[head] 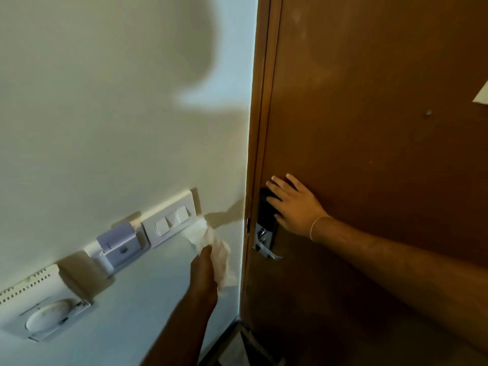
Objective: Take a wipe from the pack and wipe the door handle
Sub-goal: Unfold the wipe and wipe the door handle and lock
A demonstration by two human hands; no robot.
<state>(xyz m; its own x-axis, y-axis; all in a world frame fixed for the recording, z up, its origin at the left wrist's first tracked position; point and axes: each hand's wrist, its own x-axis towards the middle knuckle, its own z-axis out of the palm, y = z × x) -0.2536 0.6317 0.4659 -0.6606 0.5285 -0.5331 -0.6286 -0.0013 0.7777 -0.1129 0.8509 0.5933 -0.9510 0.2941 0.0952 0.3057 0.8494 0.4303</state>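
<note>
My left hand [204,270] holds a crumpled white wipe [211,247] in front of the wall, just left of the door frame and level with the handle. The silver lever door handle [265,247] hangs below a black electronic lock panel [265,210] near the brown door's left edge. My right hand [293,204] lies flat with fingers spread on the door, partly covering the black panel above the handle. The wipe does not touch the handle. No pack of wipes is in view.
The brown door [383,128] fills the right half. On the white wall sit a white switch plate [171,220], a key-card holder [118,241] and a white thermostat unit [45,310]. A white paper corner [482,95] shows at the door's right edge.
</note>
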